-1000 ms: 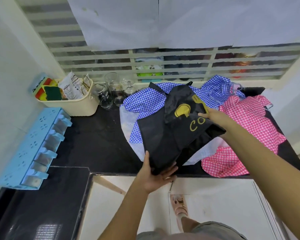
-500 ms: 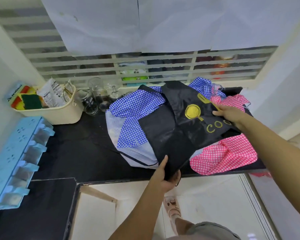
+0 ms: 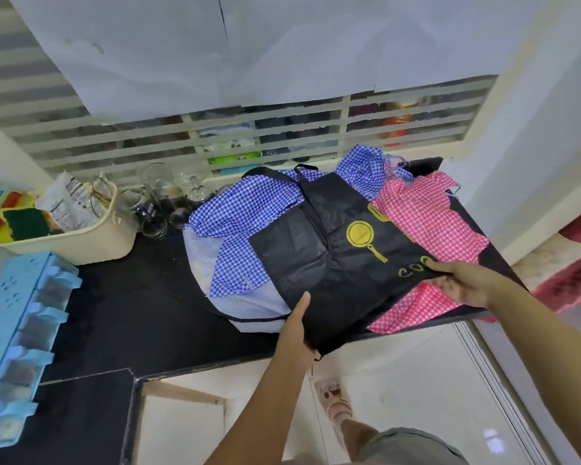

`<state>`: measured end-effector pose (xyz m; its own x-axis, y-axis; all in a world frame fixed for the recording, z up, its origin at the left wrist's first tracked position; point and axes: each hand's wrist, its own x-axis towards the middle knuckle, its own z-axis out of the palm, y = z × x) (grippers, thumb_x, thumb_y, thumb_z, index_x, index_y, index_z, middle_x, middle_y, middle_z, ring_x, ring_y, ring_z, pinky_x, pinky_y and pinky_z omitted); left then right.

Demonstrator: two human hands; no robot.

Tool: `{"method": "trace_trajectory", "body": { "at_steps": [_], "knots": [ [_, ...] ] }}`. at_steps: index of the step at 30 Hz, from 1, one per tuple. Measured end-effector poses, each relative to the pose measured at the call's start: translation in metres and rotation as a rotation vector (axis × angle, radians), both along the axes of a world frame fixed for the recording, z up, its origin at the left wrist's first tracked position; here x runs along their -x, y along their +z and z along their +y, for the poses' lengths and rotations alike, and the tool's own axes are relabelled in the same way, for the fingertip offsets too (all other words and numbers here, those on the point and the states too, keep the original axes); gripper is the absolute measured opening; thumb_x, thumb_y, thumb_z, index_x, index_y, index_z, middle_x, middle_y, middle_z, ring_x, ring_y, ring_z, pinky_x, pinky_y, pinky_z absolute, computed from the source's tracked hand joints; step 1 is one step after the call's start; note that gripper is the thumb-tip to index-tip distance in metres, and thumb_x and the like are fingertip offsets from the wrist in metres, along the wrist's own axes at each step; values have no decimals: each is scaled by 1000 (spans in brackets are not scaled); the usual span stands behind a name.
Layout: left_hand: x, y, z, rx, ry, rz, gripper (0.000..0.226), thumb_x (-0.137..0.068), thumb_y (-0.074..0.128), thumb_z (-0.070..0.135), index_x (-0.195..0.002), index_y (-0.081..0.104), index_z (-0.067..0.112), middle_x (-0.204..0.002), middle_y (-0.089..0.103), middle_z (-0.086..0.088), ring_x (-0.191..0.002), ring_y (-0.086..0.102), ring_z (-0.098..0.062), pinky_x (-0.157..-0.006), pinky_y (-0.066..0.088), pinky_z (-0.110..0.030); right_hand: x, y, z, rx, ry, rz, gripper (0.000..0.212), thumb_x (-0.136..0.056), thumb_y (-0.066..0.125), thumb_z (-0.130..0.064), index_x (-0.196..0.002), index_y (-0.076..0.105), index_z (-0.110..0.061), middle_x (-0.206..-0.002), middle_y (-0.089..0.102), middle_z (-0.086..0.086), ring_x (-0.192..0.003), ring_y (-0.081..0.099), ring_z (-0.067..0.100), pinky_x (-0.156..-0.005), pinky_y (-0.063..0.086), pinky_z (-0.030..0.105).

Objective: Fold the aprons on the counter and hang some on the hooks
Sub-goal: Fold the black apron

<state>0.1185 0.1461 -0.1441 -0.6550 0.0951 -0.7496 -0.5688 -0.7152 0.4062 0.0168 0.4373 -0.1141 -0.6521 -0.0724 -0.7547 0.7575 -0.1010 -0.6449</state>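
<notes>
I have the black apron (image 3: 342, 263) on top of the heap at the right end of the bench (image 3: 131, 297), its near corner hanging past the front edge. My left hand (image 3: 299, 327) grips that near corner, thumb on top and fingers tucked under the cloth. My right hand (image 3: 463, 283) pinches the right-hand edge just beside the yellow lettering, thumb over and fingers beneath.

The cloth looks thin, limp and slightly glossy, so I judge it light and a bit slippery. It will sag wherever it is unsupported, and its neck strap lies loose towards the back edge, ready to snag. Corners and hems are the sensible places to hold it, keeping it taut between both hands.

Under it lie the blue checked apron (image 3: 245, 216) and, at the right edge, the pink checked apron (image 3: 426, 223), both crumpled. Dragging the black one could pull them along.

At the back left corner a cream tub (image 3: 91, 239) holds sponges (image 3: 17, 223) and a printed packet (image 3: 64, 203). The glass jars (image 3: 155, 209) stand just beside it along the back edge; I cannot tell what is in them. A blue rack (image 3: 17, 330) of small compartments sits at the left edge, its contents blurred.
</notes>
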Motion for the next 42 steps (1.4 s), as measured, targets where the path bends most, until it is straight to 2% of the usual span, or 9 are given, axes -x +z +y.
{"method": "trace_trajectory", "body": {
  "at_steps": [7, 10, 15, 17, 23, 27, 31, 37, 42],
  "knots": [
    [17, 2, -23, -167, 175, -24, 36, -93, 57, 37, -116, 63, 10, -92, 72, -11, -87, 69, -27, -75, 57, -40, -7, -14, 1, -128, -109, -31, 12, -87, 65, -7, -94, 61, 2, -52, 61, 8, -34, 55, 11, -34, 46, 17],
    [23, 2, -29, -188, 246, -78, 29, -92, 61, 30, -113, 63, 10, -112, 67, -12, -97, 63, -28, -80, 57, -45, -8, -26, 4, -170, -201, -3, 7, -89, 62, -5, -89, 60, 1, -53, 59, 7, -35, 54, 10, -34, 45, 17],
    [25, 1, -39, -70, 362, -72, 20, -101, 46, 22, -98, 61, 9, -128, 54, -7, -122, 53, -23, -100, 40, -37, -10, -51, 4, -237, -265, -1, 11, -93, 59, -8, -95, 58, 2, -58, 59, 11, -42, 51, 11, -35, 44, 15],
    [33, 3, -51, -26, 462, -33, 25, -103, 41, 18, -92, 60, 6, -110, 57, -8, -99, 64, -21, -107, 37, -35, -16, -56, -4, -203, -266, -12, 10, -94, 56, -7, -92, 56, 3, -50, 56, 8, -40, 44, 10, -32, 39, 14],
    [37, 51, -123, 471, 489, 200, 11, -102, 44, 12, -101, 54, 11, -83, 58, -8, -75, 58, -16, -79, 50, -30, -52, -60, -48, -126, -169, -30, 9, -93, 56, -3, -92, 60, 5, -66, 66, 19, -49, 66, 21, -40, 52, 21],
    [40, 50, -186, 946, 205, 68, 22, -95, 52, 11, -115, 56, 1, -93, 64, -16, -80, 62, -22, -80, 50, -33, -81, -62, -76, -168, 142, -24, 17, -92, 61, -15, -99, 63, 0, -84, 73, 19, -75, 71, 28, -58, 58, 26],
    [15, 32, -189, 1419, -345, -222, 67, -83, 70, 28, -128, 43, -13, -127, 55, -26, -114, 55, -41, -95, 45, -39, -88, -63, -83, -307, 246, 40, 20, -93, 62, -17, -97, 62, 2, -69, 70, 13, -55, 63, 20, -48, 51, 24],
    [-38, -10, -105, 1771, -1049, 551, 97, -76, 74, 46, -151, 21, 15, -157, 21, -3, -145, 19, -22, -117, 19, -33, -98, -41, -90, -196, 357, 4, 19, -94, 59, -21, -92, 56, -2, -80, 73, 18, -50, 59, 15, -44, 45, 18],
    [-57, -53, -74, 1922, -1338, 454, 92, -95, 56, 30, -151, -17, 24, -160, -15, 0, -148, -10, -27, -119, 0, -43, -103, -24, -95, -197, 522, 16, 26, -96, 56, -28, -101, 60, -3, -88, 74, 14, -60, 63, 15, -53, 48, 19]
  ]
}}
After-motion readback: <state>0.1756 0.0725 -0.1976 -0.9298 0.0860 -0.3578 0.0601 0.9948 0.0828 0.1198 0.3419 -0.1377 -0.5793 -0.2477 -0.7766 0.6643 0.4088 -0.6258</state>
